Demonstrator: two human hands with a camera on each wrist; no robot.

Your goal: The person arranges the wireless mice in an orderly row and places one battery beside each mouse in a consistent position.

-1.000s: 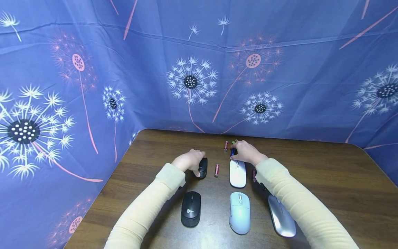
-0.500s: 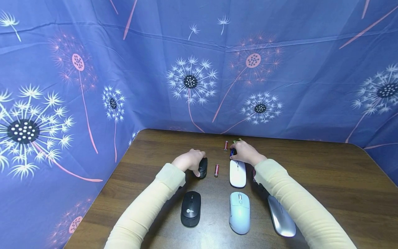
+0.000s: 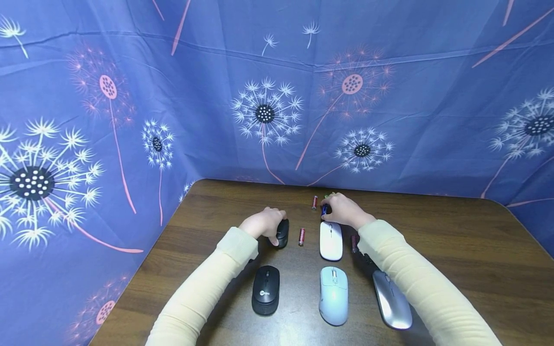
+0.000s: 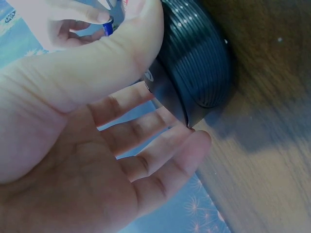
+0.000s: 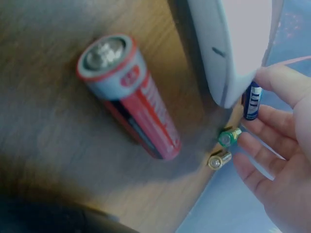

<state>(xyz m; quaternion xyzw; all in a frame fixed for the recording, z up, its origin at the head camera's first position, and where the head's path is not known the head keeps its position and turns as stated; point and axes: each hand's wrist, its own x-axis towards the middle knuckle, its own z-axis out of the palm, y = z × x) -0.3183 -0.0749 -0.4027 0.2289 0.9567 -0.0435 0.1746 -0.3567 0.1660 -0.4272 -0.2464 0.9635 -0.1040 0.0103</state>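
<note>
My left hand (image 3: 263, 224) holds a black computer mouse (image 3: 283, 234) on the table, thumb at one side and fingertips at the other. In the left wrist view that mouse (image 4: 199, 53) shows a ribbed side, and the thumb covers part of it. My right hand (image 3: 345, 211) pinches a small blue battery (image 5: 251, 103) between thumb and fingers, just beyond the far end of a white mouse (image 3: 331, 242). Close to its other fingertips lie a green battery (image 5: 228, 137) and a gold-coloured battery (image 5: 219, 159).
Red batteries (image 3: 301, 237) lie between the hands, and a dark red one (image 3: 354, 243) sits beside the right sleeve. Nearer stand a second black mouse (image 3: 265, 290), a light blue mouse (image 3: 333, 297) and a silver mouse (image 3: 393, 302). A patterned blue cloth (image 3: 207, 120) hangs behind the table.
My right hand has shifted very slightly while staying at the blue battery, a little more of which shows. The left hand and its mouse have not moved.
</note>
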